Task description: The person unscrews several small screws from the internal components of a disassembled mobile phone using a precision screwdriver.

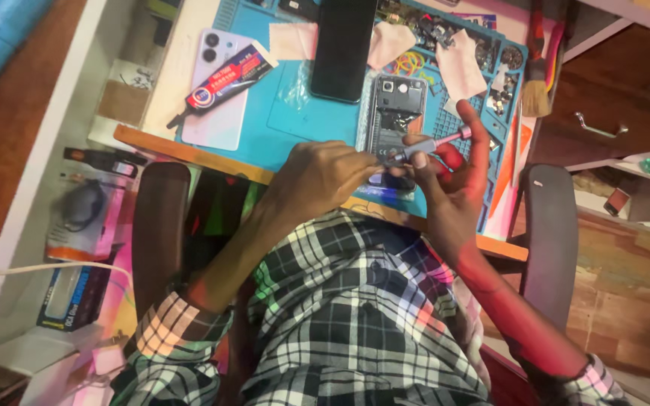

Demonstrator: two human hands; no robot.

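An opened phone (pixel 393 113) with its back cover off and its dark insides showing lies on a blue repair mat (pixel 295 113). My right hand (pixel 457 184) grips a slim grey screwdriver (pixel 426 145) with a red grip, held level over the phone's near end. My left hand (pixel 325 177) reaches in from the left. Its fingertips pinch at the screwdriver's tip, just above the phone's lower edge. Both hands hide the phone's bottom part.
A black phone (pixel 342 45) lies above the opened one. A lavender phone (pixel 216 83) with a glue tube (pixel 223 81) across it sits at the mat's left. Pink cloths (pixel 460 64), rubber bands (pixel 408 64), small parts and a brush (pixel 539 75) lie to the right. Chair armrests (pixel 161 225) flank me.
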